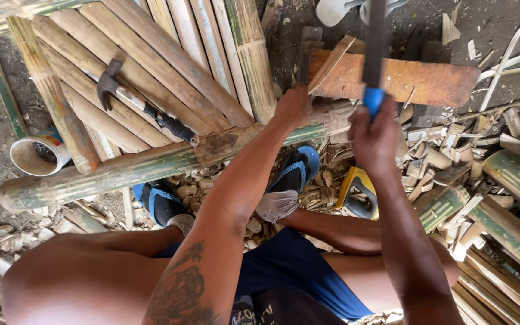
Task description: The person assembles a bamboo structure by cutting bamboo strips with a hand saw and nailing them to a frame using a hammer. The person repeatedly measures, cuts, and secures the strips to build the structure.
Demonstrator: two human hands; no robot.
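Blue-handled blade (pixel 375 54) gripped upright by right hand (pixel 373 135); left hand (pixel 293 107) steadies bamboo strip (pixel 331 61)

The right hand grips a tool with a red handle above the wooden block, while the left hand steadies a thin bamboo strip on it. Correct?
Not quite: the handle in the right hand is blue, not red, as the head view shows. The left hand does steady the bamboo strip on the wooden block.

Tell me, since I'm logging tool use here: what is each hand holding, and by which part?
The right hand grips a long dark blade by its blue handle. The left hand holds a thin bamboo strip at its lower end.
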